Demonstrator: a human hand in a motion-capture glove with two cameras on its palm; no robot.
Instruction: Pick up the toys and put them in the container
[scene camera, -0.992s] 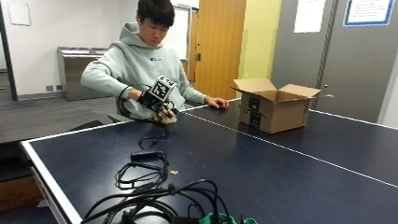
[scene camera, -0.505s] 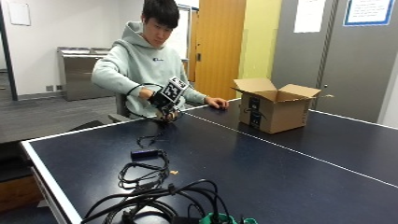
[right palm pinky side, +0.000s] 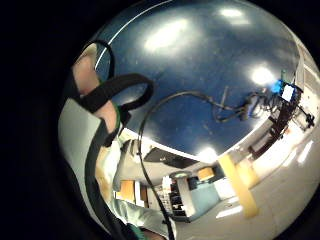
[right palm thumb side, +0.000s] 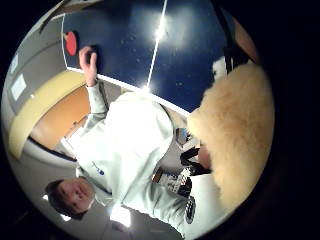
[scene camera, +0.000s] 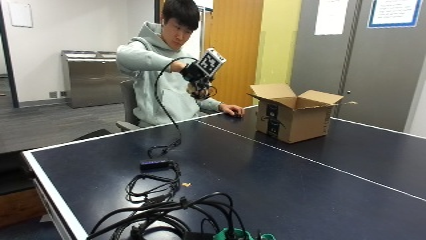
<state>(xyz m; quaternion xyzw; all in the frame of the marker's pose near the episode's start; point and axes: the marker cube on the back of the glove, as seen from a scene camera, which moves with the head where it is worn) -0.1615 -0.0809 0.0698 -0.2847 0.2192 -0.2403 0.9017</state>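
One gloved right hand (scene camera: 200, 80) raised well above the dark blue table (scene camera: 279, 190), at chest height in front of a seated person in a pale hoodie. Fingers curled around a fluffy cream toy (right palm thumb side: 237, 135), seen close against the palm in the thumb-side view; from the outside view, only a small tan tuft showing beneath the hand. Bare left hand (scene camera: 233, 110) resting flat on the table's far edge, near a red paddle (right palm thumb side: 71, 43). Open cardboard box (scene camera: 293, 117) standing on the table beyond the white centre line, flaps up, well apart from the raised hand and to the person's left. Black cable hanging from the glove down to the table, ending near a small black device (scene camera: 157, 163). Tangle of black cables (scene camera: 166, 215) lying at the near edge, with a green object (scene camera: 239, 235) partly cut off beside it. Tiny tan scrap (scene camera: 186, 184) lying on the surface near the cables. Grey metal bins (scene camera: 93, 77) against the back wall.
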